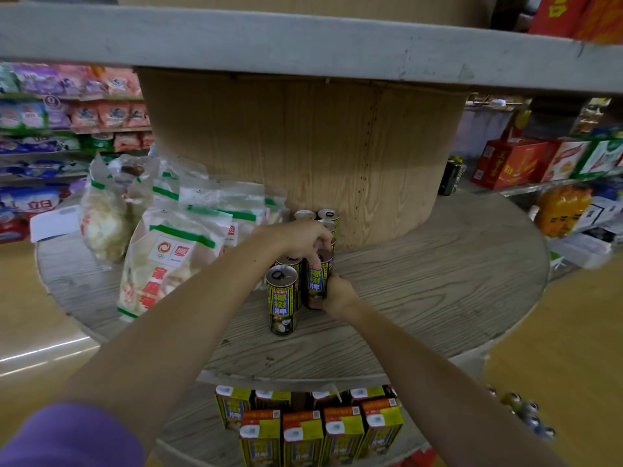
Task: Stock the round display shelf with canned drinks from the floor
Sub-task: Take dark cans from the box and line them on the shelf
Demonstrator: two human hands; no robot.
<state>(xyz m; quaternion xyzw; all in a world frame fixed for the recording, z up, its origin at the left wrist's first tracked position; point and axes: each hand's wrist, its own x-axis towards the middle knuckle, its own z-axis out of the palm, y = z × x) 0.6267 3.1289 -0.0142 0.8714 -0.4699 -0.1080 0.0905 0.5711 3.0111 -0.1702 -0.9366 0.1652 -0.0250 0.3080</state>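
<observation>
Shop shelving surrounds the round shelf (421, 291), where a can (318, 281) is gripped low by the right hand (337, 293) and steadied at its rim by the left hand (303, 239). It should be set upright, tight against the front can (281, 298).

Both arms reached to frame centre over the round wooden shelf (421, 298). Left hand (300, 239) curled over the top of a black-and-yellow can (318, 281); right hand (337, 293) gripped the same can low on its side. Second can (282, 299) stood just left of it, more cans (317, 217) behind, against the wooden core (303, 146). Snack bags (168, 251) at left centre. Drink cartons (320, 429) on the lower tier, bottom centre. Loose cans (526, 412) blurred at lower right.
</observation>
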